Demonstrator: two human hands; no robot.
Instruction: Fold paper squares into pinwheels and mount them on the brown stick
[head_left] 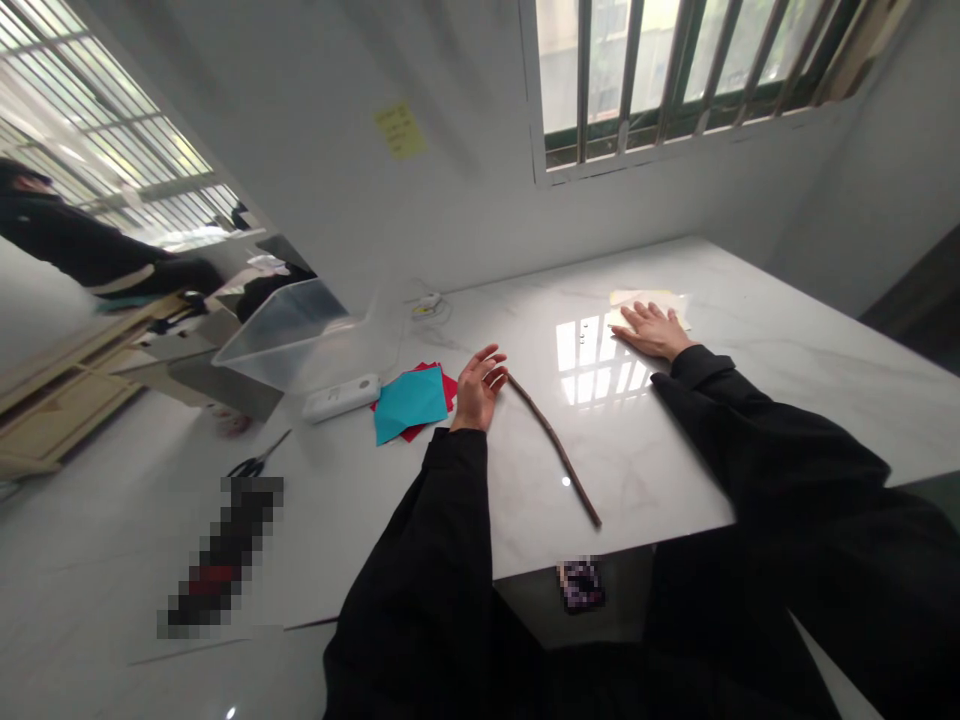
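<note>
My right hand [654, 332] lies flat, fingers spread, on a pale yellow sheet of paper [624, 299] toward the back of the white table. My left hand [480, 388] is raised with loosely bent fingers apart; nothing shows in them. Its fingertips are close to the upper end of a thin brown stick [551, 432], and I cannot tell whether they touch it. The stick slants down toward the table's front edge. Left of my left hand lie a turquoise sheet [411, 403] and red sheets [450, 390] partly under it.
A white oblong device [341, 399] lies beside a clear plastic bin [292, 335]. Scissors [259, 458] and a pixelated dark object [221, 560] lie at left. Several tiny shiny bits [583, 335] sit between my hands. Another person [82, 240] is at far left.
</note>
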